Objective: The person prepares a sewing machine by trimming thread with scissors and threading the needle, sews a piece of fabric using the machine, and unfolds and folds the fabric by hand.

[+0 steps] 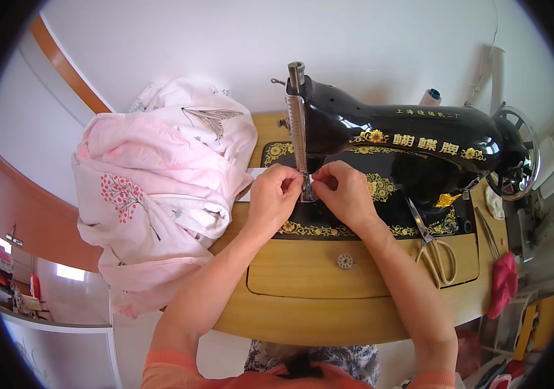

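A black sewing machine (393, 123) with gold flowers and lettering stands on a wooden table. Both hands meet at its needle area, below the silver needle-bar cover (298, 129). My left hand (276, 198) is on the left of the needle, thumb and fingers pinched together. On the right side, my right hand (345, 191) has its fingertips pinched close to the needle. Whatever lies between the fingertips of either hand is too small to make out. The presser foot (307, 194) shows between the hands.
Pink and white printed fabric (154, 188) is heaped on the table's left. A bobbin (345, 261) lies near the front. Scissors (434, 249), tweezers (487, 232) and a red cloth (502, 285) are at the right. Behind the machine stands a thread spool (430, 97); its handwheel (517, 152) is at right.
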`<state>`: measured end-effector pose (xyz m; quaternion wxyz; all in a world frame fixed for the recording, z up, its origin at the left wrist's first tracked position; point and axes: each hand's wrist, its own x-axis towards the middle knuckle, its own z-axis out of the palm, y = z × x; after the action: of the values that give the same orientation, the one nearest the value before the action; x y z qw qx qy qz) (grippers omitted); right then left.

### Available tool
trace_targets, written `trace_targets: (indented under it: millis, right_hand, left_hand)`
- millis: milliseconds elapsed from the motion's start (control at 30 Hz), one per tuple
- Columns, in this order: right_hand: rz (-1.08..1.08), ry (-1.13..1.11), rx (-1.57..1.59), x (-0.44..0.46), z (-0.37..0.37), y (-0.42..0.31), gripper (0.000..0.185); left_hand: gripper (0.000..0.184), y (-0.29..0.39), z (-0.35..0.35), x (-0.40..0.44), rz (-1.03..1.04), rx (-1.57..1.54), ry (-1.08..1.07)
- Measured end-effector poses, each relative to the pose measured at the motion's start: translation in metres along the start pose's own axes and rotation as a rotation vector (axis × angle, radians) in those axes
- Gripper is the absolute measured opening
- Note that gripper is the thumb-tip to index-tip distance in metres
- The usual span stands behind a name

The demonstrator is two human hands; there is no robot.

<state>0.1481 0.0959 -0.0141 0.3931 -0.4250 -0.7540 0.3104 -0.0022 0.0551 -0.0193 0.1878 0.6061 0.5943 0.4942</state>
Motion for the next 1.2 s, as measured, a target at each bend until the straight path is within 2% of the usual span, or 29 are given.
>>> trace_targets:
  millis: [567,767,900,1100,1200]
  right_hand:
    - [-0.137,0.069,-0.075,0.002,0.010,-0.003,0.006]
    - [-0.122,0.045,-0.093,0.000,0.006,-0.003,0.005]
    - [-0.072,-0.030,-0.118,-0.006,-0.004,-0.009,0.010]
    - [0.146,-0.159,-0.175,-0.011,-0.031,-0.023,0.018]
    - [0.173,-0.130,-0.145,-0.015,-0.040,-0.023,0.020]
  left_hand:
    - [0.006,0.003,-0.002,0.001,0.019,0.052,-0.035]
    - [0.011,0.007,-0.006,-0.007,0.185,0.090,0.015]
    - [0.016,0.003,-0.009,-0.014,0.482,0.282,0.020]
    - [0.010,0.023,-0.018,-0.020,0.536,0.379,0.005]
    - [0.007,0.041,-0.029,-0.022,0.325,0.446,-0.327]
